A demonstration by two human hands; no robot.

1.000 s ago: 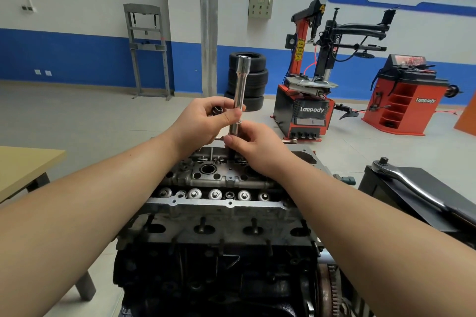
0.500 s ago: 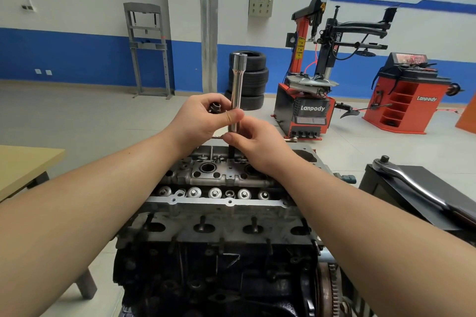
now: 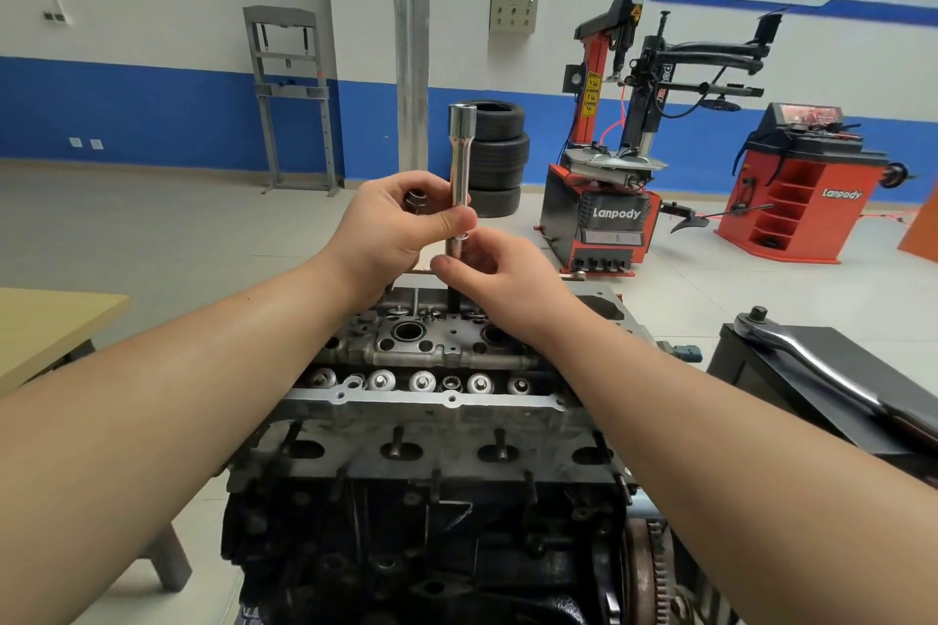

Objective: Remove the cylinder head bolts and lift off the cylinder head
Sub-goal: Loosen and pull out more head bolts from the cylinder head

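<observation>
The grey cylinder head (image 3: 431, 350) sits on the dark engine block (image 3: 426, 538) in front of me. A long chrome socket extension (image 3: 461, 152) stands upright over the far side of the head. My left hand (image 3: 396, 228) pinches its shaft between thumb and fingers and also holds a small dark socket-like piece (image 3: 417, 201). My right hand (image 3: 500, 274) pinches a dark bolt shank (image 3: 451, 264) just below the extension, above a bolt hole. The bolt's lower end goes down toward the head.
A ratchet wrench (image 3: 812, 360) lies on a black case (image 3: 837, 386) to the right. A wooden table (image 3: 45, 330) is at the left. Further back stand stacked tyres (image 3: 500, 157), a red tyre changer (image 3: 609, 198) and a red balancer (image 3: 802, 188).
Both hands have risen slightly, lifting the extension and the bolt a little higher out of the head.
</observation>
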